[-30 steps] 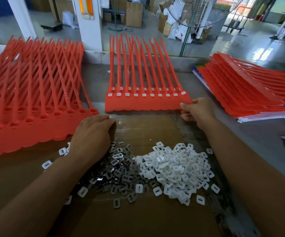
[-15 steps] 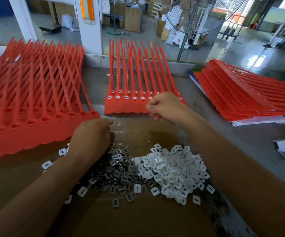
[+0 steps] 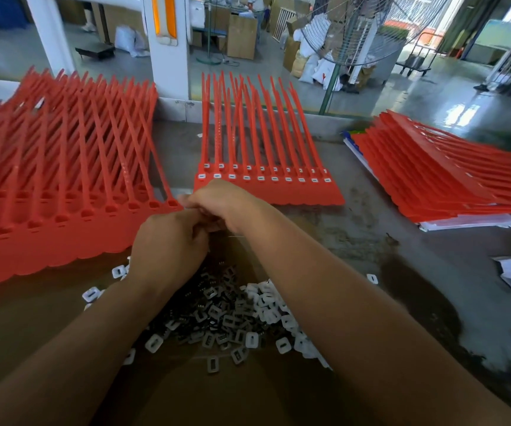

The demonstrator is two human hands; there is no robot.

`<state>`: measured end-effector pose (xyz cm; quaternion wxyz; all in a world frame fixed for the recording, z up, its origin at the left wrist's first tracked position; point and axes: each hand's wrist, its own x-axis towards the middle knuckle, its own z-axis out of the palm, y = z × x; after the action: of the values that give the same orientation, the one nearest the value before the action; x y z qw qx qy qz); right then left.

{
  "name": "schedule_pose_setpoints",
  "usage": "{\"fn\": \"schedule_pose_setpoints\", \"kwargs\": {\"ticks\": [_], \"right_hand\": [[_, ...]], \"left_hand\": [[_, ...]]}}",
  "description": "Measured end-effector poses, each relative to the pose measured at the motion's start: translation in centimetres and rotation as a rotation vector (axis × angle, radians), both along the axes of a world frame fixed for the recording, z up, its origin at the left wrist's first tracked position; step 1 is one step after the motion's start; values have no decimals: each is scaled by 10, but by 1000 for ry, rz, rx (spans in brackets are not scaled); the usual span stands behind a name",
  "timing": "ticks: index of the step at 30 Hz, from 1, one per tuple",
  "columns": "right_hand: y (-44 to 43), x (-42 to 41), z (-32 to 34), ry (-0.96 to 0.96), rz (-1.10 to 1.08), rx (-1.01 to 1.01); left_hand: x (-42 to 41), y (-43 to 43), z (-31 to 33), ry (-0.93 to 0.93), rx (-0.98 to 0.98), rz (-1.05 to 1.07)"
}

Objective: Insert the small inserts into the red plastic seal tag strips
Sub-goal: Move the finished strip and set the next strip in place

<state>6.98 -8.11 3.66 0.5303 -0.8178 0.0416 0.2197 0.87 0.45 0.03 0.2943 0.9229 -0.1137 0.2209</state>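
A: Far left we see a big stack of red strips [image 3: 63,186], its scalloped near edge lying on the brown cardboard [image 3: 33,327] and running off the frame's left side.

B: Our left hand [image 3: 168,244] comes next, curled, knuckles up, touching the right hand [image 3: 226,204] just beside that stack's right corner. Fingers are pinched together; what they hold we cannot tell.

A: Below the hands, the pile of grey and white inserts [image 3: 232,315] sits between our forearms, a few strays near the cardboard's edge.

B: Behind the hands lies the middle strip sheet [image 3: 278,189], white inserts seated along its row of heads.

A: Right of it is bare grey table [image 3: 370,241], the widest open room, then another stack of red strips [image 3: 432,179] on papers.
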Motion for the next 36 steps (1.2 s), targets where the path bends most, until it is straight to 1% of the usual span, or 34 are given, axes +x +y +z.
{"fn": "schedule_pose_setpoints", "kwargs": {"ticks": [4,7,10,12,14,16,19,21,23,24,27,33,36], "right_hand": [[7,-2,4,-23,83,-81],[11,-3,7,-46,166,-181],[13,-3,11,-26,166,-147],[14,0,12,-36,186,-205],[15,2,15,-25,143,-193],[19,2,16,-36,158,-220],[19,4,9,-108,142,-227],[18,0,9,-210,213,-306],[13,3,9,-274,230,-311],[13,3,10,-315,236,-299],[12,2,13,-419,155,-183],[4,-1,23,-535,23,80],[-6,-4,29,-590,-2,193]], "left_hand": [[-4,-1,3,-31,7,-5],[-3,0,3,4,7,7],[-1,-1,1,-8,3,14],[-2,-3,2,-30,-2,5],[-3,-3,3,-45,10,-3],[-3,-3,3,-34,32,-1],[-1,-3,1,-26,66,3],[-2,-3,0,-48,59,-20],[-4,-3,1,-90,64,-54],[-5,-3,1,-92,61,-65],[-5,-3,1,-51,41,-52],[3,-2,-8,8,-2,15],[6,-3,-9,-14,10,-13]]}}
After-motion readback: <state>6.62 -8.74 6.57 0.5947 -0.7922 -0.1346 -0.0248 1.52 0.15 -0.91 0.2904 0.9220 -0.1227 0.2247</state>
